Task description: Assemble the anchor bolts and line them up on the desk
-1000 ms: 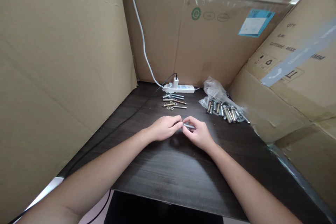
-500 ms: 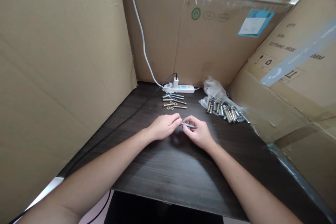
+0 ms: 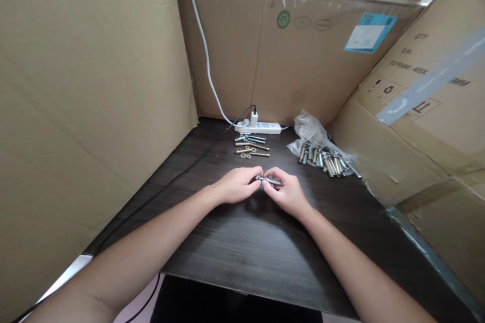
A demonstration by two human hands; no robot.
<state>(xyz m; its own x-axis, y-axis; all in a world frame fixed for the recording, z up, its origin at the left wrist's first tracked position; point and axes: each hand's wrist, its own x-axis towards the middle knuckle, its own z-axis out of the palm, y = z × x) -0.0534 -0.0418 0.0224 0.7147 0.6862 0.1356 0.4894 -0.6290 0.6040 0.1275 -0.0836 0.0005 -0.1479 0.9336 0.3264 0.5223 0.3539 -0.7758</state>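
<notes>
Between my two hands, above the middle of the dark table, a silvery expansion bolt [image 3: 271, 180] lies nearly level. My right hand [image 3: 285, 190] is closed around its right part, thumb and fingers pinching it. The fingertips of my left hand [image 3: 239, 184] close on the bolt's left end; whether a nut sits there is too small to make out. Beyond the hands, bolts and sleeves [image 3: 252, 146] in silver and brass colours lie in rows with several loose washers [image 3: 248, 156].
A pile of assembled bolts [image 3: 329, 160] lies by a clear plastic bag [image 3: 308, 128] at the right. Behind stands a white power strip [image 3: 265, 128] with a plug. A black cable [image 3: 170, 181] crosses the table's left side. Cardboard walls [image 3: 227, 50] enclose three sides.
My left thumb and fingers have parted slightly and dropped a little, so more of the bolt's left end shows. My right hand has hardly moved.
</notes>
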